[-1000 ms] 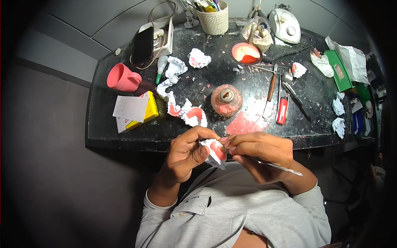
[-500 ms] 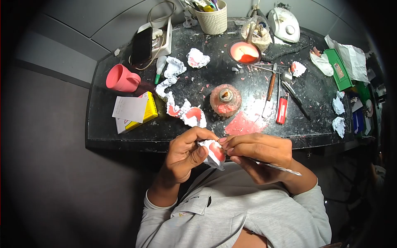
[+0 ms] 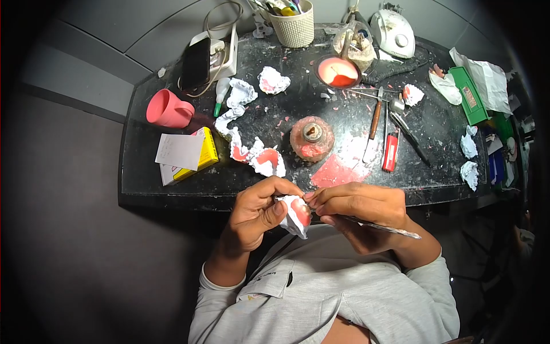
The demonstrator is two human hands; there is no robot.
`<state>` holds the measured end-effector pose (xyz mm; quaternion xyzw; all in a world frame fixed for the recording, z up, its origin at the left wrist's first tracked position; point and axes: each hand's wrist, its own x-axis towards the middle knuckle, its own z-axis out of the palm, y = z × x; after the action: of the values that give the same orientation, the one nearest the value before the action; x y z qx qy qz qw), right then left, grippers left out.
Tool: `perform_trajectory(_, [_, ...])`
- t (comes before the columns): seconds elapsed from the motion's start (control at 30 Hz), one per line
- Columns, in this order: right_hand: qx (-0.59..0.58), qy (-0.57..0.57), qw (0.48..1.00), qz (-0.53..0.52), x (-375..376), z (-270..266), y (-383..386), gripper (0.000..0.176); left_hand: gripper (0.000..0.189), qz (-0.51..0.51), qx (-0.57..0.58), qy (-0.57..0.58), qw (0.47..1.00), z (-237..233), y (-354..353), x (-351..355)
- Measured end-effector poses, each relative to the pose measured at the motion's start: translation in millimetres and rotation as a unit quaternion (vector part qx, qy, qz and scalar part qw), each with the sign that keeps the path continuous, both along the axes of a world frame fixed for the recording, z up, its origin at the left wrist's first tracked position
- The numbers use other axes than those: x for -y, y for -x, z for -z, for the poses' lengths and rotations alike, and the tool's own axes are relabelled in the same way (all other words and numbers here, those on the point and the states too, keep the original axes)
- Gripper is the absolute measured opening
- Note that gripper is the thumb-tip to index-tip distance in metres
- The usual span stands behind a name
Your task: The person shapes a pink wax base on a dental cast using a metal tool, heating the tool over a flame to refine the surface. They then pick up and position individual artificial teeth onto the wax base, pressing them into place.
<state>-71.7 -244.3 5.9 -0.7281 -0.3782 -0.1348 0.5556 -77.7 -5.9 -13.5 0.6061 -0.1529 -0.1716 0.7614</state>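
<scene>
My left hand is closed round a white plaster piece with a smooth pink-red patch, held just in front of the table's edge. My right hand grips a thin metal tool, its handle end sticking out to the right below the palm. The fingertips of both hands meet at the piece's upper right side, where the tool's working tip is hidden. Beyond the hands lie a pink sheet and a round, pink-spattered burner.
More white plaster pieces lie left of the burner. A pink mug, a yellow box and a phone stand or lie at the left. On the right are a red lighter, a brown-handled knife and a green box.
The plaster piece has turned slightly in my left hand. The handle end of the tool has shifted a little up and to the right.
</scene>
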Motion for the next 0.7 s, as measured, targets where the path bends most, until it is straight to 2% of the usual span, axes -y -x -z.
perform_trajectory(0.2, [-0.011,0.007,1.000,-0.011,2.2,0.0,-0.5,0.016,0.050,0.016,0.009,-0.013,1.000,4.5,-2.3,-3.8])
perform_trajectory(0.4, [-0.042,-0.035,0.998,-0.032,4.9,-0.2,-5.5,0.013,0.045,0.039,-0.056,0.034,0.997,12.0,-7.0,-7.0])
perform_trajectory(0.47, [-0.058,-0.040,0.996,-0.046,3.9,4.5,-5.9,0.012,0.041,0.067,-0.084,0.104,0.989,16.1,-9.5,-3.7])
perform_trajectory(0.53, [-0.070,-0.065,0.993,-0.071,-1.0,10.0,-4.8,0.014,0.039,0.050,-0.109,0.089,0.989,13.7,-8.1,-1.0])
perform_trajectory(0.6, [-0.069,-0.066,0.992,-0.077,-2.9,11.2,-4.5,0.014,0.038,0.094,-0.130,0.120,0.980,15.8,-9.4,-2.7])
perform_trajectory(0.7, [-0.065,-0.057,0.993,-0.080,-3.5,10.6,-3.6,0.015,0.038,0.099,-0.142,0.140,0.975,17.5,-9.0,-2.3])
